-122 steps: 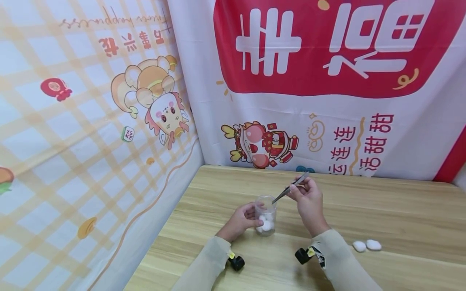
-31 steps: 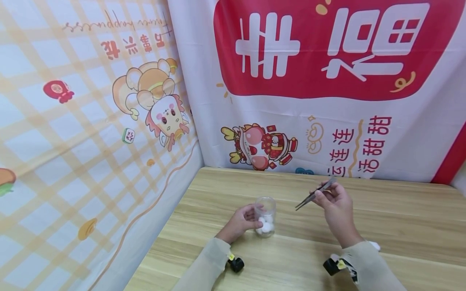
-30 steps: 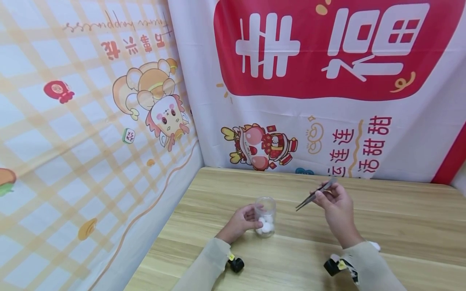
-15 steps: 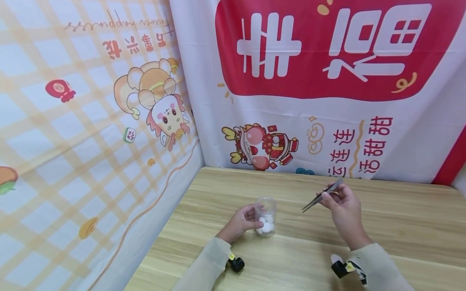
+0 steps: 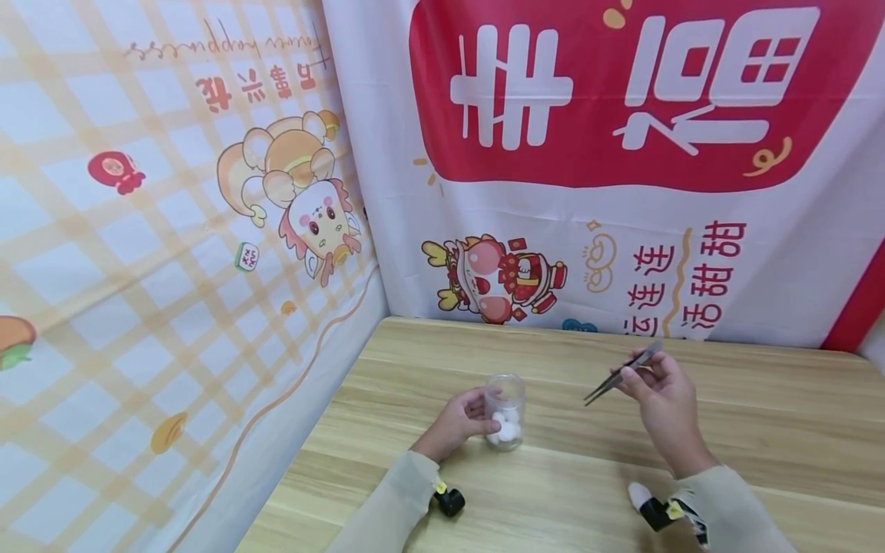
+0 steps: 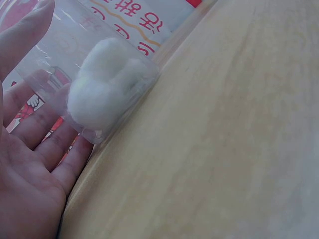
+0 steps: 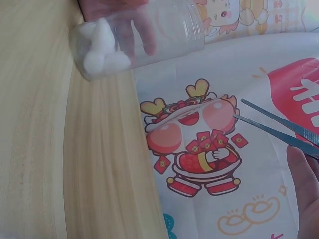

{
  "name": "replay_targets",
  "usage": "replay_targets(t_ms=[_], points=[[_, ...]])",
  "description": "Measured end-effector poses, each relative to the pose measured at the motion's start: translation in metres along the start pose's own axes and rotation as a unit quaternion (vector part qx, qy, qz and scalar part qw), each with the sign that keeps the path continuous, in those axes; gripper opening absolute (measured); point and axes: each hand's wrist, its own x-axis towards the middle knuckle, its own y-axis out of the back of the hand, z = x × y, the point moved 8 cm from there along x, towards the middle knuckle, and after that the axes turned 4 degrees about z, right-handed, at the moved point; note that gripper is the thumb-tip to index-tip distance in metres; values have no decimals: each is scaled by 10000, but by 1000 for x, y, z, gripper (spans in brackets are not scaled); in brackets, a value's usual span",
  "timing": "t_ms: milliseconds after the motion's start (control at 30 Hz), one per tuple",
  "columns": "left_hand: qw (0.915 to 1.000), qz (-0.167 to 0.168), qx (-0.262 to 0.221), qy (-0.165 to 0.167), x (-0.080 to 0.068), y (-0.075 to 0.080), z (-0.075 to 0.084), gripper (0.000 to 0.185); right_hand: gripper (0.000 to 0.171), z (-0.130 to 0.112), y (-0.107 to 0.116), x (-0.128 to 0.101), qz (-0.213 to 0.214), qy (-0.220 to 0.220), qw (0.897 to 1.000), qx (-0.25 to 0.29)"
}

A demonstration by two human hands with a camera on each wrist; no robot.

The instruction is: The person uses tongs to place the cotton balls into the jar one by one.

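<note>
On the left, the left hand [image 5: 456, 421] stayed wrapped round the clear jar [image 5: 504, 410] of cotton balls [image 5: 505, 427] standing on the wooden desk [image 5: 760, 415]. Right hand [image 5: 667, 407], grip pinching tweezers [image 5: 621, 374] with tips apart, had drifted further right. Cartoon banners [image 5: 594, 153] hung behind.

Colours you are seeing here

You are looking at white cotton balls [image 5: 503, 427] in a clear jar [image 5: 504, 392], grey tweezers [image 5: 620, 374], a pale wood-striped table [image 5: 760, 415], and a red-and-white banner [image 5: 622, 100].

Place: a staged recording booth
Shown by: printed cloths [image 5: 588, 153] hung behind a wooden table [image 5: 760, 415]
</note>
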Motion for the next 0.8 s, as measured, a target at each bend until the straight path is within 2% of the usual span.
replay_targets(t_ms=[400,600,800], points=[[10000,13,41,7,-1,0,0,57,29,0,12,-1,10,-57,9989,-475],[10000,9,24,3,0,0,-1,57,29,2,18,-1,32,-81,9987,-510],[10000,15,50,-29,0,0,-2,57,27,3,22,-3,-45,38,9997,-255]])
